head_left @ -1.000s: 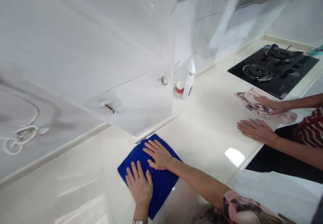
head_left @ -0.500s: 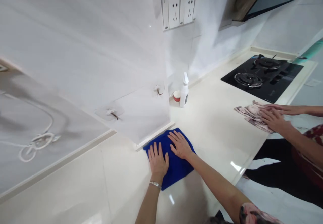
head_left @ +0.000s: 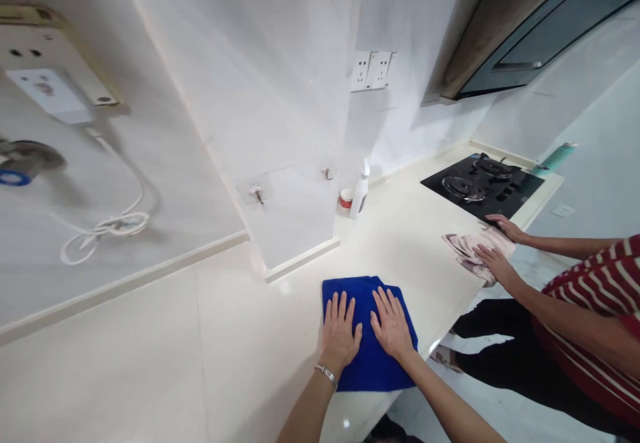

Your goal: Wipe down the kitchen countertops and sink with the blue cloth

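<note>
A blue cloth (head_left: 373, 370) lies flat on the cream countertop (head_left: 240, 356). My left hand (head_left: 340, 333) rests palm down on the cloth's left half, fingers stretched out and apart, a thin bracelet at the wrist. My right hand (head_left: 391, 324) lies flat beside it on the cloth's right half, fingers also spread. Both hands press on the cloth and hold nothing.
Another person in a striped red top stands at the right with both hands (head_left: 493, 260) on a patterned cloth (head_left: 467, 251). A black gas hob (head_left: 480, 186) sits beyond. A white spray bottle (head_left: 359, 193) and a small red cup (head_left: 345, 198) stand by the wall corner. The counter's front edge runs just right of my cloth.
The blue cloth and both my hands have slid away from the wall corner toward the counter's front edge, and my hands now lie side by side. The other person's hands stayed on the patterned cloth.
</note>
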### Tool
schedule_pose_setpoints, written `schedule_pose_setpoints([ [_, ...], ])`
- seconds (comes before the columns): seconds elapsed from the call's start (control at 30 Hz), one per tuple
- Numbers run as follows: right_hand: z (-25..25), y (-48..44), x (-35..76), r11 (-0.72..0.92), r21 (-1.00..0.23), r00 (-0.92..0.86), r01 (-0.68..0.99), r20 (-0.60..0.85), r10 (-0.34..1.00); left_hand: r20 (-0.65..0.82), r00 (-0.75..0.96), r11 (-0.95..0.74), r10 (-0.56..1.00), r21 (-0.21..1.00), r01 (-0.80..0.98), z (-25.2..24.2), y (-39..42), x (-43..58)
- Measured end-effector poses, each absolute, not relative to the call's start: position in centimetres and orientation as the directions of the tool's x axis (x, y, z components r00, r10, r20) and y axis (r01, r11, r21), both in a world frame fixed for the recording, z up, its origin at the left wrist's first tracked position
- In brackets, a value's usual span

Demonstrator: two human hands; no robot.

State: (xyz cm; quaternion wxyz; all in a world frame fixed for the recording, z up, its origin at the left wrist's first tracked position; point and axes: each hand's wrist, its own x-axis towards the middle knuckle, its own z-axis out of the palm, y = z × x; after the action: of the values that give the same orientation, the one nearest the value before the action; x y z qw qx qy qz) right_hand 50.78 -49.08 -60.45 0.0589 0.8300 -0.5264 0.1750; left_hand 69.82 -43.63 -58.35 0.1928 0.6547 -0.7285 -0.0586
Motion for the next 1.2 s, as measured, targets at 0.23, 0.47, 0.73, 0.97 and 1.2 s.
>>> schedule_pose_setpoints([
  [0.23,-61.2,-44.6,52.8,-0.462,-0.021,0.420,-0.887,0.381,-0.824,0.174,-0.039,0.103,-0.984,0.373,-0.922,-58.4,-37.1,70.4],
  [0.47,-59.7,-39.7,58.6,-0.652,-0.035,0.616,-0.758,0.293,-0.731,0.261,0.160,-0.073,-0.952,0.313,-0.947,-57.8,-28.3,73.8],
  [0.73,-57.5,-36.1,65.6,-0.803,-0.140,0.778,-0.579,0.197,-0.596,0.281,0.356,-0.294,-0.891,0.241,-0.925,-57.7,-22.0,77.9],
  [0.97,-56.8,-36.9,65.6,-0.840,-0.200,0.829,-0.504,0.159,-0.536,0.331,0.353,-0.283,-0.875,0.243,-0.928,-58.4,-22.3,79.8],
  [1.2,-55.0,-38.3,63.5,-0.841,-0.364,0.868,-0.400,0.146,-0.475,0.319,0.514,-0.459,-0.796,0.236,-0.857,-57.4,-23.1,75.2],
])
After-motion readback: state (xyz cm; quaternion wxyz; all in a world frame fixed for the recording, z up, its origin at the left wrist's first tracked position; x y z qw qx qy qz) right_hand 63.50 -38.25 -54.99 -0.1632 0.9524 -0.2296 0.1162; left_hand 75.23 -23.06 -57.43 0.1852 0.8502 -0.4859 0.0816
